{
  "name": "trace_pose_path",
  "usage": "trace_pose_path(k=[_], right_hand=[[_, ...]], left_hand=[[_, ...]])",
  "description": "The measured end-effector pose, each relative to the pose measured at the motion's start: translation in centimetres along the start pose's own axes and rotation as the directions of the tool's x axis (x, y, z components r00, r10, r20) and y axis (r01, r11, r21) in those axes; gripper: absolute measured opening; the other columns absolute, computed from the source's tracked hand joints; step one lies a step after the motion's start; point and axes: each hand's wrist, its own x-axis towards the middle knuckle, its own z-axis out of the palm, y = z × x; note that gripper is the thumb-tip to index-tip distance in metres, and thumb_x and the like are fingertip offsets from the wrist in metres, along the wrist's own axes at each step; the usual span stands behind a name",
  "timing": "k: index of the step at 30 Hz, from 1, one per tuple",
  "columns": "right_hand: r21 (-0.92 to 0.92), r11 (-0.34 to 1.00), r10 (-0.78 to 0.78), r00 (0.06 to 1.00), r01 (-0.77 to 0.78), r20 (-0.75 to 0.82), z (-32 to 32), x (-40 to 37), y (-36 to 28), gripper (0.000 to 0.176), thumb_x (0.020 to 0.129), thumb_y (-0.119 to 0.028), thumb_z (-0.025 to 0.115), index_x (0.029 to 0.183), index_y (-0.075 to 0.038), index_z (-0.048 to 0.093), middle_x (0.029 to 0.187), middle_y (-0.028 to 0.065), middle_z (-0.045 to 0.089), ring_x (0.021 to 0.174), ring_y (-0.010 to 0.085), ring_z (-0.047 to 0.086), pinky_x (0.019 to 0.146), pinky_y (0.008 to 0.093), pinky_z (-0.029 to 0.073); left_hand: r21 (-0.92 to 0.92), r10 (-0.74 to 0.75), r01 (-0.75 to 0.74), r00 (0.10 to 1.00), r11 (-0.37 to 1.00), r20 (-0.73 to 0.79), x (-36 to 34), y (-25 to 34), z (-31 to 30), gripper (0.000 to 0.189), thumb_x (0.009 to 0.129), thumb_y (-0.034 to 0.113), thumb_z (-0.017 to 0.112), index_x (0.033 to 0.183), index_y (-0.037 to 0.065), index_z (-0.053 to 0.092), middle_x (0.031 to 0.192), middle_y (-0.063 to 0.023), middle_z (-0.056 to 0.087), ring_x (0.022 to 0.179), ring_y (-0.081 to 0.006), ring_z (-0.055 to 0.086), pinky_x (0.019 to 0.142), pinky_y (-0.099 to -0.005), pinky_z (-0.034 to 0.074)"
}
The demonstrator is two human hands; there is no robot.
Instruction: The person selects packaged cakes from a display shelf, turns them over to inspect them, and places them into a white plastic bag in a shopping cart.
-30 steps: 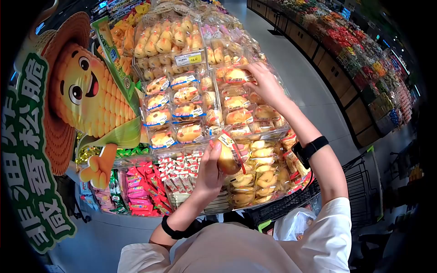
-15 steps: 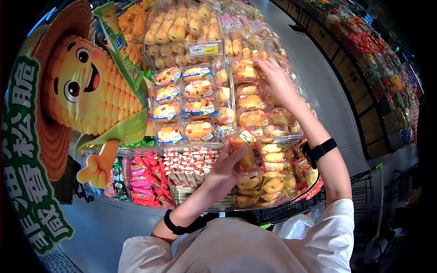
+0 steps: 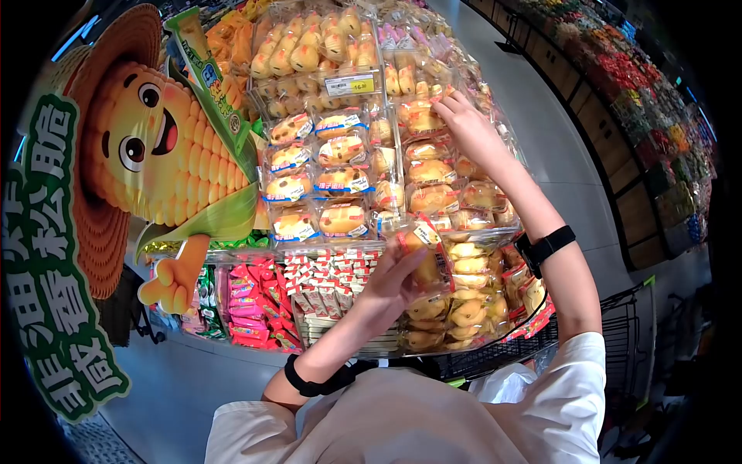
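Note:
My left hand (image 3: 393,280) is closed around a clear-wrapped cake (image 3: 430,267) with a red and white label, held tilted above the front of the display. Farther off, my right hand (image 3: 470,127) reaches over the right-hand bin. Its fingers are pinched at the right edge of another wrapped cake (image 3: 421,116) with a red label, which lies at the top of its row. More red-labelled wrapped cakes (image 3: 433,199) lie just below that hand. To the left sit rows of wrapped cakes with blue labels (image 3: 342,182).
A corn-character cutout (image 3: 166,155) stands at the left. Along the front are small red-and-white packets (image 3: 328,278), pink packets (image 3: 255,301) and bagged yellow buns (image 3: 468,313). A price tag (image 3: 349,83) hangs above. A black cart (image 3: 622,332) is at the right, beyond it an aisle.
The view has shifted slightly, moving the display a little to the right. Both hands stay nearly where they were; the cake in my left hand has turned a little.

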Motion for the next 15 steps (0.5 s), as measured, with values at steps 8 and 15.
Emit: trace_pose_path(k=[8,15], right_hand=[[0.127,0.990,0.051,0.997,-0.058,0.059,-0.2,-0.6,0.4,0.034,0.065,0.006,0.059,0.098,0.001,0.054,0.097,0.0116,0.056,0.100,0.0307,0.051,0.084,0.0388,0.047],[0.372,0.910,0.218,0.974,-0.181,-0.060,-3.1,-1.2,-0.2,0.027,0.081,-0.014,0.065,0.105,-0.005,0.059,0.104,0.0067,0.062,0.096,0.0211,0.058,0.083,0.0307,0.047]], left_hand=[[0.089,0.000,-0.007,0.997,0.996,0.075,0.9,-0.8,0.3,0.026,0.094,0.008,0.049,0.119,0.006,0.043,0.100,-0.0054,0.062,0.090,-0.0163,0.064,0.090,-0.0468,0.052],[0.290,0.071,-0.073,0.997,0.954,0.017,0.7,0.7,1.1,0.051,0.084,0.003,0.060,0.129,0.004,0.036,0.100,-0.0071,0.061,0.082,-0.0147,0.065,0.061,-0.0234,0.053]])
